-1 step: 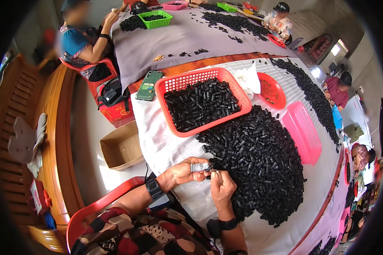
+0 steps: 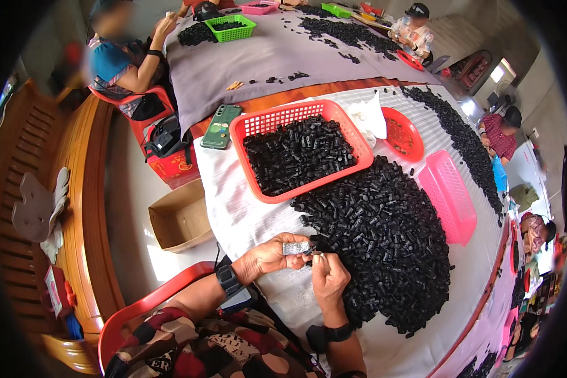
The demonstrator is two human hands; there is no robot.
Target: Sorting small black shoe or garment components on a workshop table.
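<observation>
beside black pile (image 2: 384, 246), left hand (image 2: 272, 254) grips silvery piece (image 2: 294, 248); right hand (image 2: 331, 277): hold unclear.

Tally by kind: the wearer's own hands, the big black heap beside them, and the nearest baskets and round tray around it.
Hands: 2 (left hand, right hand)
Heap of black pieces: 1
Baskets: 2 (red basket, pink basket)
Round red tray: 1
Total: 6

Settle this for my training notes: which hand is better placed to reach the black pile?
Probably the right hand: it is nearer the middle of the pile, while the left hand holds a silvery piece.
</observation>
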